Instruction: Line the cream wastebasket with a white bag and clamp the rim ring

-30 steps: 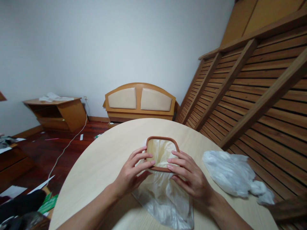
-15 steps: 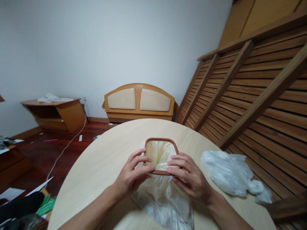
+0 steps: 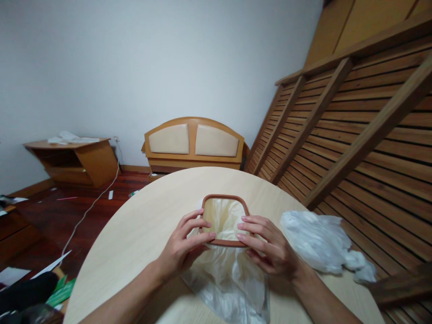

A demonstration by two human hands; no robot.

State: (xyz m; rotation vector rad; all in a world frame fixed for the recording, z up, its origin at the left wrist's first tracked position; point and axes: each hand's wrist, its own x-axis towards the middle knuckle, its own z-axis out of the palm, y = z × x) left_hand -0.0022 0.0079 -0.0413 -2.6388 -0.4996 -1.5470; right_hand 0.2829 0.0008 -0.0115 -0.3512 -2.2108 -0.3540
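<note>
A small squarish bin with a brown rim (image 3: 225, 196) stands on the pale round table in front of me. A thin whitish plastic bag (image 3: 232, 281) lines its inside, and the loose part spreads out over the near side onto the tabletop. My left hand (image 3: 185, 238) grips the left edge, fingertips over the rim and thumb below. On the opposite edge my right hand (image 3: 270, 245) holds the rim the same way, fingers curled over it. The bin's lower body is hidden by the bag and hands.
On the right of the round table (image 3: 135, 229) lies a crumpled bundle of plastic bags (image 3: 313, 240). A slatted wooden frame (image 3: 354, 153) leans along the right side. Beyond are a headboard (image 3: 192, 157) and a low cabinet (image 3: 97, 162). A white cable (image 3: 89, 211) crosses the floor.
My right fingers have shifted slightly on the rim. Both hands keep hold of the bin, and the whole view has drifted a little.
</note>
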